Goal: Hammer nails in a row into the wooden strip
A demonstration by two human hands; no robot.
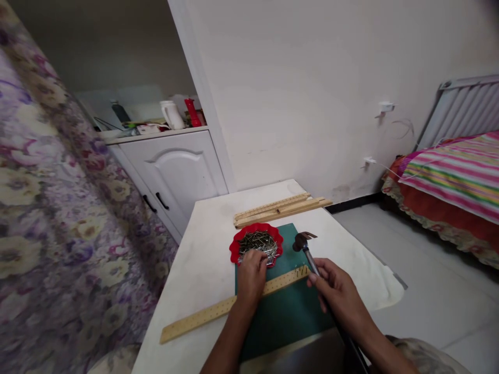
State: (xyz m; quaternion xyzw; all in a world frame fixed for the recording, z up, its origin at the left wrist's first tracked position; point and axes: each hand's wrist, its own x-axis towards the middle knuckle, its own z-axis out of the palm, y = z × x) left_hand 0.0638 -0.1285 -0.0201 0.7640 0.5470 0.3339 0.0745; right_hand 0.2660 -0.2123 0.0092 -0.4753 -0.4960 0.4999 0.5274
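Head view: reaching left hand (251, 278) into the nails (257, 241), fingers bunched, can't tell if pinching any; ideally picking singly, while wrapping right hand (343, 293) around the hammer (301, 241).

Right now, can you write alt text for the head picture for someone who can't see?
A right hand holds a hammer while the left hand reaches into a red bowl of nails; a wooden strip with standing nails near one end lies across a green mat.

dim, diffuse light; soft shadows; alcove (113, 52) darker; edges stretched; mild blur
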